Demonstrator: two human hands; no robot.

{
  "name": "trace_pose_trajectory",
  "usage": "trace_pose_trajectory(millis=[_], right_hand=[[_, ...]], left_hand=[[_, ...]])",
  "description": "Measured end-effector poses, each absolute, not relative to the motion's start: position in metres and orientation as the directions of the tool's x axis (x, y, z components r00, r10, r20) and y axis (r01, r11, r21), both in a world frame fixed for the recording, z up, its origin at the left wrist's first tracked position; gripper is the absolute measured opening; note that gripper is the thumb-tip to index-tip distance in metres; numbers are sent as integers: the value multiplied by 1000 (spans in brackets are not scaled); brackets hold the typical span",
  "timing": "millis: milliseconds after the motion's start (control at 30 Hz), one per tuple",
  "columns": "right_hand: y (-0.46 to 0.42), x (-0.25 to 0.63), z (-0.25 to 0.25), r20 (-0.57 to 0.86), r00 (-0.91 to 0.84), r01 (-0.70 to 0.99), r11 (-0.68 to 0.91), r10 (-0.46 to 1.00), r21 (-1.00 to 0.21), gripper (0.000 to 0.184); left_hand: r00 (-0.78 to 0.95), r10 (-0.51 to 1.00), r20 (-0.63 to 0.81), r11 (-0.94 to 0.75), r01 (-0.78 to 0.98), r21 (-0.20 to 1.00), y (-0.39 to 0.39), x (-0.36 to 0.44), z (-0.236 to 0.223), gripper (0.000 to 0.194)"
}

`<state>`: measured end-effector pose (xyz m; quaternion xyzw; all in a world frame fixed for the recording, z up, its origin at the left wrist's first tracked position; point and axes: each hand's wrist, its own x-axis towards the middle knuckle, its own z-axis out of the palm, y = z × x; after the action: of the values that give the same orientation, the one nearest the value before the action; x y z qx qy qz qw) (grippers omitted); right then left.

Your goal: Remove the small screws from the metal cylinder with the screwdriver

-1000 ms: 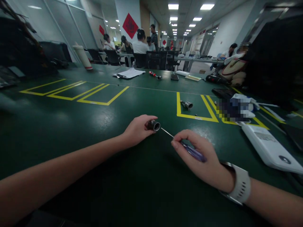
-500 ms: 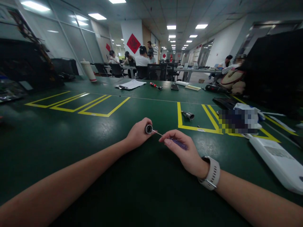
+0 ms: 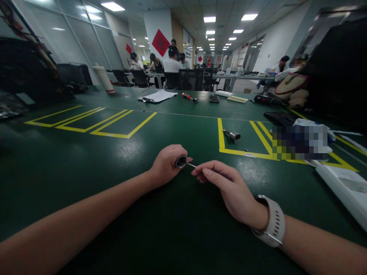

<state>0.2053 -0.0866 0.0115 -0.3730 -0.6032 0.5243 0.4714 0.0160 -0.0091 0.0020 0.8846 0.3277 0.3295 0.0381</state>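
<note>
My left hand [image 3: 167, 164] is wrapped round a dark metal part with a round, cup-like end [image 3: 181, 162], its opening facing me. From the right, my right hand [image 3: 223, 181] grips a screwdriver [image 3: 191, 165] whose thin shaft reaches the side of the cup end. Fingers cover most of the screwdriver's purple handle, and I cannot tell whether its tip sits in a screw. A similar metal part with a cup-shaped end [image 3: 234, 135] lies within a yellow taped box further right. Close to that part is a tiny dark piece [image 3: 246, 150].
Yellow tape outlines [image 3: 110, 135] mark the green table [image 3: 137, 236]. Toward the far edge lie a clipboard with papers [image 3: 159, 95], a red-handled tool [image 3: 189, 97] and a phone [image 3: 214, 99]. A white device [image 3: 341, 187] is at right; a tumbler [image 3: 103, 79] stands far left.
My right hand has moved left, bringing the screwdriver's tip from apart to against the metal part. My left hand has turned the part so its round opening faces me more.
</note>
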Motion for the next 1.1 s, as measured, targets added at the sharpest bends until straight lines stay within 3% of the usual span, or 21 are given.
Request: trace_pose_trajectory(millis=[100, 200, 333, 433, 533, 667, 800, 1000, 1100], right_hand=[[-82, 206, 8, 98, -274, -226, 35, 957, -973, 18], [-81, 206, 7, 80, -261, -262, 10, 962, -965, 18], [-88, 205, 9, 170, -230, -12, 172, 958, -985, 18], [-91, 204, 11, 167, -250, 137, 205, 954, -969, 17], [-89, 206, 9, 150, -272, 27, 163, 951, -986, 17], [-81, 208, 6, 68, -273, -229, 4, 960, -973, 16], [-79, 208, 5, 54, -272, -295, -30, 961, -955, 16], [-86, 206, 3, 158, -240, -54, 149, 958, -987, 17], [-84, 206, 4, 98, -250, -119, 69, 963, -990, 16]], left_hand=[[584, 591, 557, -802, 500, 327, -9, 17, 3, 22], [584, 601, 545, -796, 498, 343, -8, 18, 2, 23], [575, 647, 501, -751, 597, 284, -7, 17, 1, 21], [604, 649, 462, -739, 645, 195, -8, 17, 0, 18], [630, 627, 457, -762, 619, 192, -8, 16, 0, 17], [643, 600, 476, -800, 502, 329, -7, 16, 1, 20], [636, 618, 462, -785, 464, 411, -5, 16, 1, 20], [650, 603, 462, -792, 558, 248, -5, 17, -1, 17], [665, 576, 476, -810, 542, 223, -5, 17, -2, 19]])
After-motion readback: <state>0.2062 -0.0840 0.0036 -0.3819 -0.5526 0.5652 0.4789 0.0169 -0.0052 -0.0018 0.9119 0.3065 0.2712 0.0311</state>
